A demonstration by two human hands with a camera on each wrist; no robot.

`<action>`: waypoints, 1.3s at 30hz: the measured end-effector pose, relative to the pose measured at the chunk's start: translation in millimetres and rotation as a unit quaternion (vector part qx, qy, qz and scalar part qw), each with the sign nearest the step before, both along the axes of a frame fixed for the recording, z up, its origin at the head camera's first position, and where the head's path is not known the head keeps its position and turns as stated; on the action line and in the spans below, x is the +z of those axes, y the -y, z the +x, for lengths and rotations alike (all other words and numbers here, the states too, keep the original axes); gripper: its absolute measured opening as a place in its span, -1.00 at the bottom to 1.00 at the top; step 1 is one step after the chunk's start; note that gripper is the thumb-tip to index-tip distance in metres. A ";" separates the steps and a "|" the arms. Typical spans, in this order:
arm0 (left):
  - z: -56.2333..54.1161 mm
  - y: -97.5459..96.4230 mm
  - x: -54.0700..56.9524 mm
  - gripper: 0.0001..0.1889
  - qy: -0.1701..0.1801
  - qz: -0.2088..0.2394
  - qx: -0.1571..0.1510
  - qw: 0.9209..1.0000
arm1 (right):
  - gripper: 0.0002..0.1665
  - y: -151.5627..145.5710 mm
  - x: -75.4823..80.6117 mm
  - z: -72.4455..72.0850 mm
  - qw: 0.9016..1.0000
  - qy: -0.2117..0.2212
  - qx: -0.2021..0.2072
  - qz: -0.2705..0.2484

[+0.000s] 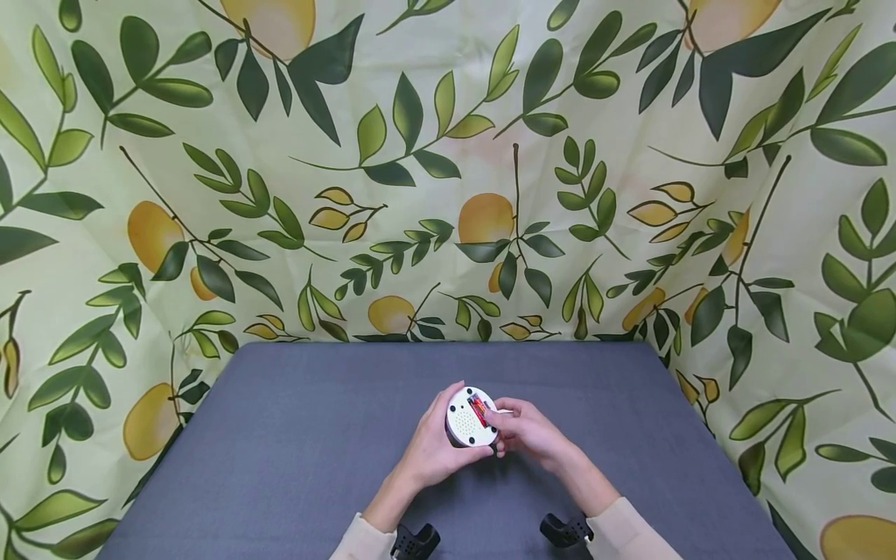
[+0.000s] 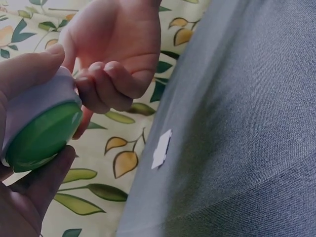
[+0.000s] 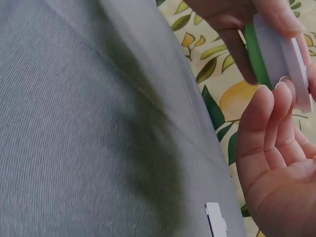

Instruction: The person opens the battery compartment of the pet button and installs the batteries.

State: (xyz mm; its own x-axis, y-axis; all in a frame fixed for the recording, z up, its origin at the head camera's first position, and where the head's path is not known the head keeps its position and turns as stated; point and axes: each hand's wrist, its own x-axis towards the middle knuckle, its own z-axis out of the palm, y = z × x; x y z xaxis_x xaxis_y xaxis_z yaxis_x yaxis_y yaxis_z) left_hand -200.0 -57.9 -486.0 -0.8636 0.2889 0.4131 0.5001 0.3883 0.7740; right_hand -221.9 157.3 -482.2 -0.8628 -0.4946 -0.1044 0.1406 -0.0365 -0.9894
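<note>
My left hand (image 1: pixel 432 449) holds a round white battery-powered device (image 1: pixel 464 426) by its edge, its flat underside facing up. That underside has dark round feet, a patch of small holes and an uncovered battery slot with red batteries (image 1: pixel 477 410) in it. Seen from the side in the left wrist view, the device has a glossy green dome (image 2: pixel 47 136). My right hand (image 1: pixel 533 437) has its thumb on the batteries' end, with curled fingers against the device's rim. A small white battery cover (image 2: pixel 162 149) lies on the table below the hands.
The table is covered with dark grey-blue cloth (image 1: pixel 294 435). A leaf-and-fruit patterned curtain (image 1: pixel 420 257) hangs behind it and at both sides. Black wrist mounts (image 1: pixel 418 540) sit near both cream sleeves.
</note>
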 end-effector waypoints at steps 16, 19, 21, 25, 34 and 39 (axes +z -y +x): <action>-0.6 0.7 -2.8 0.05 0.009 -0.004 -0.003 1.000 | -0.71 11.7 3.5 4.7 0.997 0.011 -0.061 0.034; -0.8 1.1 -2.1 0.05 0.008 -0.002 -0.001 1.000 | -0.68 11.4 3.9 4.2 0.998 0.008 -0.055 0.037; -1.1 1.5 -2.1 0.05 0.009 -0.002 -0.002 1.000 | -0.65 10.0 4.7 3.6 0.998 0.003 -0.047 0.041; -2.4 2.3 -2.3 0.06 0.010 0.000 -0.001 1.000 | -0.57 4.2 8.1 1.8 0.998 -0.017 -0.039 0.052; -5.3 5.3 -0.9 0.08 0.008 0.006 0.016 1.000 | -0.55 -11.9 13.8 -9.1 0.989 -0.059 -0.088 0.104; -5.1 6.4 -0.3 0.08 0.015 0.001 0.020 1.000 | -0.59 -16.9 12.7 -15.5 0.977 -0.095 -0.127 0.143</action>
